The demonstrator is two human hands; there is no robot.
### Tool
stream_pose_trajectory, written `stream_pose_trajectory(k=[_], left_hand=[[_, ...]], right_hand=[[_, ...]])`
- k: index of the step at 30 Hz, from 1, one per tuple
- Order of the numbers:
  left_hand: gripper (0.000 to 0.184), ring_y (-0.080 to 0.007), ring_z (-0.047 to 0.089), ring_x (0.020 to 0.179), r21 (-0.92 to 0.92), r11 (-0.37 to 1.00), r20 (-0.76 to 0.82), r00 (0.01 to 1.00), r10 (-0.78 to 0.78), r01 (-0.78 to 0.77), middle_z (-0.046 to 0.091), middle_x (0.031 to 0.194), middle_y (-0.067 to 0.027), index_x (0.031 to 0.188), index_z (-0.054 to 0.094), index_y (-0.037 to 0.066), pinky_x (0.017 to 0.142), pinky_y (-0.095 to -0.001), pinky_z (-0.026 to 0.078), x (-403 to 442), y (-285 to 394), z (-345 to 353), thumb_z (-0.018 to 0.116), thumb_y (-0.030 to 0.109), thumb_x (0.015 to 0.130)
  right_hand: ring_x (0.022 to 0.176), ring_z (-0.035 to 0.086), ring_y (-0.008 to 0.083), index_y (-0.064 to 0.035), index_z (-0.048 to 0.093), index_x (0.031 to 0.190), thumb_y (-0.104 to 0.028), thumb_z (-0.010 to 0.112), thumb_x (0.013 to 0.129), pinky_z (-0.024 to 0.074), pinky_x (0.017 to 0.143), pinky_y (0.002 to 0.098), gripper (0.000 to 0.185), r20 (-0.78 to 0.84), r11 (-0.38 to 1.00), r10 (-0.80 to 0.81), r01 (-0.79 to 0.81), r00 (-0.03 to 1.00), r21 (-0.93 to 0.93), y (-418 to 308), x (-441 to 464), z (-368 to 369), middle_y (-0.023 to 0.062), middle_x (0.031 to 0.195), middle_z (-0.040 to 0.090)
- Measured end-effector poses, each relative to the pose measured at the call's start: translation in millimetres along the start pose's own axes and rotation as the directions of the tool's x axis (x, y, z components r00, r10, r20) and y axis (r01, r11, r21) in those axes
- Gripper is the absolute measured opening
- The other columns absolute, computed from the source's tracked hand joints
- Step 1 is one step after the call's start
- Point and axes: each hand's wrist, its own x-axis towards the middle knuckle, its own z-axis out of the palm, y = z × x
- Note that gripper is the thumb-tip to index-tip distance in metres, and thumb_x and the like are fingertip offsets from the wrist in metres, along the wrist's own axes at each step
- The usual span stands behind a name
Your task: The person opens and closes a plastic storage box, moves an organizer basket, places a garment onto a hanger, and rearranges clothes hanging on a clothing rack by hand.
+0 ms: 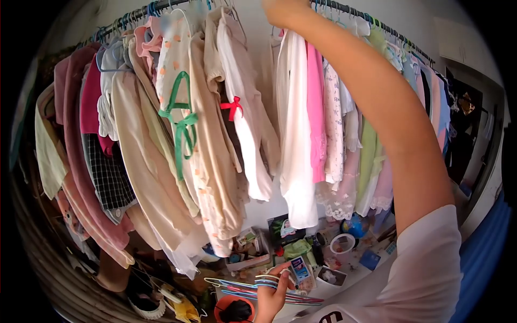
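Note:
My left hand (273, 293) is low in the view, its fingers closed round a bunch of thin hangers (237, 290) in white, blue and red. My right hand (285, 12) is raised to the clothes rail (344, 7) at the top edge, and its fingers are cut off by the frame. Below it hang a white garment (297, 134) and a bright pink one (315, 113). Left of a gap hang a pale top with a red bow (232, 108) and a spotted garment with a green ribbon (184, 126).
Many more clothes fill both ends of the rail. Beneath them, a cluttered table holds a globe (355, 225), a white round container (342, 244) and a box of small items (247, 250). An orange bucket (219, 315) with something black inside stands near my left hand. A doorway (467, 124) is at right.

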Motion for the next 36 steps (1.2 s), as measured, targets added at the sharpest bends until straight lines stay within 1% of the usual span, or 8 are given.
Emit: stream_pose_trajectory(k=[3, 5, 12, 17, 28, 31, 32, 36], left_hand=[[0.03, -0.01, 0.055, 0.061, 0.038, 0.999, 0.004, 1.0, -0.007, 0.007, 0.057, 0.067, -0.0052, 0.114, 0.053, -0.005, 0.058, -0.0223, 0.042, 1, -1, -3, 0.049, 0.017, 0.094], [0.029, -0.0101, 0.055, 0.061, 0.027, 1.0, -0.002, 1.0, -0.006, 0.006, 0.057, 0.067, -0.0052, 0.115, 0.053, -0.005, 0.058, -0.0223, 0.042, 1, 0, -4, 0.05, 0.015, 0.093], [0.031, -0.0069, 0.054, 0.06, 0.034, 0.999, -0.015, 0.999, 0.034, -0.033, 0.058, 0.063, -0.003, 0.119, 0.052, -0.001, 0.054, -0.0218, 0.041, -4, 2, -6, 0.054, 0.009, 0.09], [0.029, -0.0097, 0.056, 0.06, 0.032, 0.999, 0.042, 0.999, 0.034, -0.035, 0.058, 0.066, -0.0048, 0.118, 0.052, -0.003, 0.056, -0.0219, 0.043, -2, 3, -1, 0.053, 0.006, 0.09], [0.035, -0.0086, 0.056, 0.063, 0.104, 0.992, 0.058, 0.997, 0.06, -0.065, 0.058, 0.066, -0.0038, 0.123, 0.05, -0.001, 0.059, -0.0215, 0.042, -4, 14, 7, 0.055, 0.008, 0.09], [0.046, -0.0094, 0.056, 0.067, 0.125, 0.983, 0.057, 0.99, 0.131, -0.137, 0.059, 0.074, -0.0044, 0.131, 0.042, 0.0, 0.062, -0.0229, 0.044, 2, 9, 3, 0.057, 0.005, 0.088], [0.049, -0.0087, 0.055, 0.066, 0.083, 0.976, 0.017, 0.979, 0.201, -0.202, 0.059, 0.075, -0.0034, 0.132, 0.039, 0.0, 0.062, -0.0229, 0.044, 5, 8, 2, 0.058, 0.005, 0.087], [0.057, -0.017, 0.059, 0.082, -0.093, 0.987, 0.037, 0.99, 0.133, -0.129, 0.059, 0.095, -0.0133, 0.139, 0.028, 0.003, 0.068, -0.0293, 0.053, 11, 31, -4, 0.053, 0.0, 0.088]], right_hand=[[0.077, 0.066, 0.0264, -0.0067, 0.07, 0.084, -0.017, 0.059, 0.076, 0.0503, 0.06, 0.0368, 0.017, -0.159, 0.905, 0.253, -0.176, 0.954, 0.386, -21, 34, 7, 0.0135, 0.087, 0.068], [0.058, 0.063, 0.024, -0.0053, 0.068, 0.074, -0.016, 0.057, 0.078, 0.046, 0.047, 0.0358, 0.016, 0.417, 0.297, -0.034, -0.389, 0.908, 0.872, -30, 42, 5, 0.0155, 0.071, 0.065], [0.045, 0.052, 0.0177, -0.0022, 0.063, 0.066, -0.01, 0.054, 0.078, 0.0394, 0.038, 0.0307, 0.017, 0.226, 0.29, 0.155, -0.263, 0.962, 0.92, -30, 54, 17, 0.0111, 0.056, 0.056], [0.041, 0.045, 0.0143, -0.0035, 0.061, 0.067, -0.007, 0.055, 0.078, 0.0384, 0.039, 0.0289, 0.013, 0.446, -0.17, -0.025, -0.444, 0.895, 0.88, -39, 40, 7, 0.0062, 0.054, 0.052], [0.047, 0.046, 0.0157, -0.0023, 0.055, 0.089, -0.008, 0.051, 0.08, 0.0388, 0.039, 0.0301, 0.012, 0.032, -0.088, 0.395, 0.003, 0.918, 0.996, -4, -4, 4, 0.0067, 0.066, 0.052], [0.061, 0.057, 0.02, -0.0041, 0.056, 0.102, -0.013, 0.052, 0.081, 0.0475, 0.052, 0.034, 0.023, 0.161, -0.253, 0.022, -0.15, 0.987, 0.956, 28, -113, -63, 0.0084, 0.074, 0.059], [0.051, 0.049, 0.009, -0.0062, 0.054, 0.109, -0.023, 0.049, 0.09, 0.0382, 0.05, 0.023, 0.026, 0.003, 0.076, 0.008, -0.003, 1.0, 0.997, 34, -141, -45, 0.0008, 0.066, 0.053], [0.042, 0.045, 0.0045, -0.0024, 0.055, 0.104, 0.0, 0.049, 0.085, 0.0326, 0.038, 0.0161, 0.02, 0.283, 0.142, -0.028, -0.276, 0.959, 0.951, 45, -276, -91, 0.0012, 0.074, 0.052]])
